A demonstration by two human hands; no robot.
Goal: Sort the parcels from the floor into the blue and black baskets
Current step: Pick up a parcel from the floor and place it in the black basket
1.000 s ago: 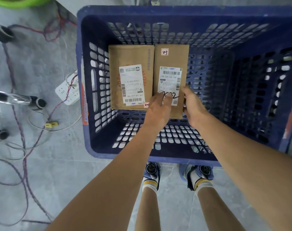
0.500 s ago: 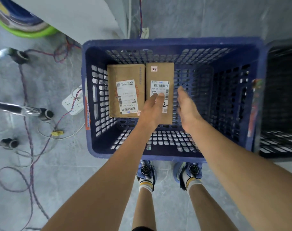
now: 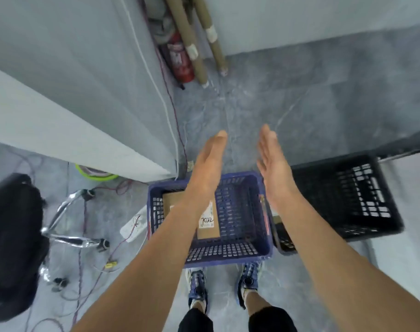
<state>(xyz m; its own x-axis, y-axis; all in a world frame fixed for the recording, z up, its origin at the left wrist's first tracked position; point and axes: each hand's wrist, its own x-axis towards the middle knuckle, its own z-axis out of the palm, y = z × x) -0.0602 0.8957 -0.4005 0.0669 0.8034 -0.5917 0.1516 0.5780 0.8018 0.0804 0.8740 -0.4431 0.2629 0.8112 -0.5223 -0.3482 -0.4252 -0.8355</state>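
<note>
I have pulled my left hand [image 3: 209,161] and right hand [image 3: 272,164] up. Both are flat and spread, holding nothing. The parcel [image 3: 207,232] now lies in the blue basket [image 3: 228,261], beside the black basket [image 3: 371,232]. That 1 looks sorted.

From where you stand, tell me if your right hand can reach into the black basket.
Probably yes: the right hand is open and empty, and the black basket stands open-topped just beside that arm, nothing between them.
</note>
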